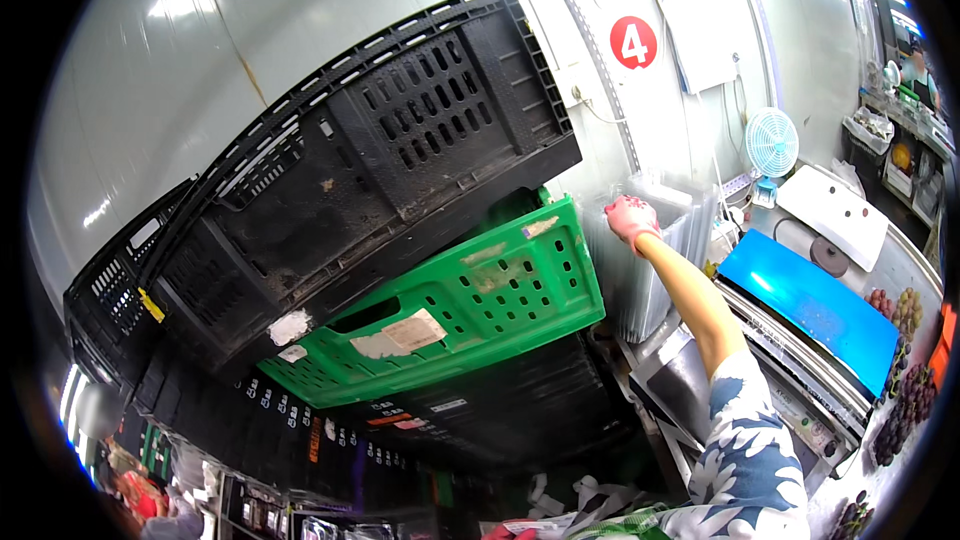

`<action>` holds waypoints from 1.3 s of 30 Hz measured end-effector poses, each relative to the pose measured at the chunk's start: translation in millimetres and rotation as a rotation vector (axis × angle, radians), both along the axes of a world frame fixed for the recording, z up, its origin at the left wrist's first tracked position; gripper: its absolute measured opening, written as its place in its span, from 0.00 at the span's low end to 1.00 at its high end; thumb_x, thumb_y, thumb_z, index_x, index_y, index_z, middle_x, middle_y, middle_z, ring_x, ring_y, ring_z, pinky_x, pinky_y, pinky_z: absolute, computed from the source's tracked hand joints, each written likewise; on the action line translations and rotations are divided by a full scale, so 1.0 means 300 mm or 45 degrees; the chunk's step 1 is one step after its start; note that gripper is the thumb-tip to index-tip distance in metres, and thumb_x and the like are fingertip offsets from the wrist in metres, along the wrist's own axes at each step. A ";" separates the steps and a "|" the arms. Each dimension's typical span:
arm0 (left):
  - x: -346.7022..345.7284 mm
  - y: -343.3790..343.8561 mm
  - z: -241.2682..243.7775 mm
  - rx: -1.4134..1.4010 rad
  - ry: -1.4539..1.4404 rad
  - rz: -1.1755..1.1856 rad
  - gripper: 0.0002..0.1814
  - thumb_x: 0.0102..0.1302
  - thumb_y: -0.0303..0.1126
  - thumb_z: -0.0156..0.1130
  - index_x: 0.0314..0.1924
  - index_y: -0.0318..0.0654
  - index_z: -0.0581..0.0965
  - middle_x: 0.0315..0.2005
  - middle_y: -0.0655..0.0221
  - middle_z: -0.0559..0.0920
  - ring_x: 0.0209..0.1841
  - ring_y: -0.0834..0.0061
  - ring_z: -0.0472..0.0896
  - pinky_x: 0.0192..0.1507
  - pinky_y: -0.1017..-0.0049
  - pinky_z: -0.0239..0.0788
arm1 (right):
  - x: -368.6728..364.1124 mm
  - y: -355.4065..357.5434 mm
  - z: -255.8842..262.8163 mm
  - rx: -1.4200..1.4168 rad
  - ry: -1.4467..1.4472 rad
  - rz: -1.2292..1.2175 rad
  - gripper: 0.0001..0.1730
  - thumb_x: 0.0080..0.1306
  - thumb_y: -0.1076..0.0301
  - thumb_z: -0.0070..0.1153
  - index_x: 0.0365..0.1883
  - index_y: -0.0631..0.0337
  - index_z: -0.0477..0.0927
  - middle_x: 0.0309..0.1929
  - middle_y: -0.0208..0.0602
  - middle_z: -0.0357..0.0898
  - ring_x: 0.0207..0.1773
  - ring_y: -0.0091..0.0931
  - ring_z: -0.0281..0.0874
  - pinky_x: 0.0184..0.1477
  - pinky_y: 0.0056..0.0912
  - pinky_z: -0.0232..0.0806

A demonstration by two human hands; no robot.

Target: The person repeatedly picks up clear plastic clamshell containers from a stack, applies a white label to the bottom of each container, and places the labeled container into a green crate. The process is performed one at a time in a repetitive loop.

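My right hand (634, 223), in a pink patterned glove, reaches out with its fingers curled on the top edge of a stack of clear plastic containers (637, 289). The stack stands upright against the wall, beside a green perforated crate (480, 300). At the bottom edge of the view, part of my left hand (510, 532) shows in a pink glove, close to my green apron (622, 529). Its fingers are mostly cut off, so its grip is not visible. Right of my forearm sits a wrapping machine with a blue cover (814, 307).
A large black crate (390, 120) rests on the green one, above more black crates (495, 397). A small blue fan (771, 142) and a white scale-like device (832, 214) stand behind the machine. Grapes (904, 405) lie at the right. Another person (142, 495) is at lower left.
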State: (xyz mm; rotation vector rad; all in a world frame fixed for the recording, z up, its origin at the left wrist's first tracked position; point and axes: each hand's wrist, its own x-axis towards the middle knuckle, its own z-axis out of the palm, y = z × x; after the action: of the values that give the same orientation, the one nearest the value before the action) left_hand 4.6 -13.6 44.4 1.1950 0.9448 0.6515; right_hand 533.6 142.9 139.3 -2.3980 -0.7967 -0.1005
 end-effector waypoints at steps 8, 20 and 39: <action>-0.095 0.007 -0.067 0.163 -0.059 0.071 0.05 0.57 0.28 0.57 0.33 0.35 0.77 0.27 0.71 0.80 0.27 0.82 0.74 0.31 0.81 0.65 | -0.361 -0.301 0.167 1.829 -0.118 0.385 0.06 0.64 0.74 0.42 0.35 0.65 0.71 0.34 0.40 0.77 0.33 0.28 0.77 0.36 0.29 0.69; -0.179 0.035 0.106 0.132 -0.215 0.086 0.02 0.54 0.22 0.58 0.28 0.30 0.77 0.23 0.72 0.79 0.27 0.85 0.73 0.31 0.83 0.64 | -1.161 -0.453 0.017 0.396 0.313 1.399 0.06 0.62 0.70 0.45 0.27 0.60 0.71 0.16 0.31 0.71 0.16 0.23 0.70 0.20 0.26 0.62; -0.389 -0.010 -0.021 0.090 -0.083 0.344 0.02 0.59 0.18 0.53 0.32 0.30 0.70 0.36 0.58 0.79 0.38 0.76 0.78 0.37 0.82 0.68 | -1.399 -0.345 0.084 -0.405 0.953 1.560 0.12 0.63 0.70 0.36 0.33 0.65 0.73 0.25 0.33 0.75 0.21 0.20 0.70 0.23 0.24 0.68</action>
State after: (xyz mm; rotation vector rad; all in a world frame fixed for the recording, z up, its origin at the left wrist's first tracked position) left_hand -112.2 -16.6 38.0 1.1102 1.0447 0.9405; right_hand 114.0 39.5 164.6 -1.5499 -1.7470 1.3655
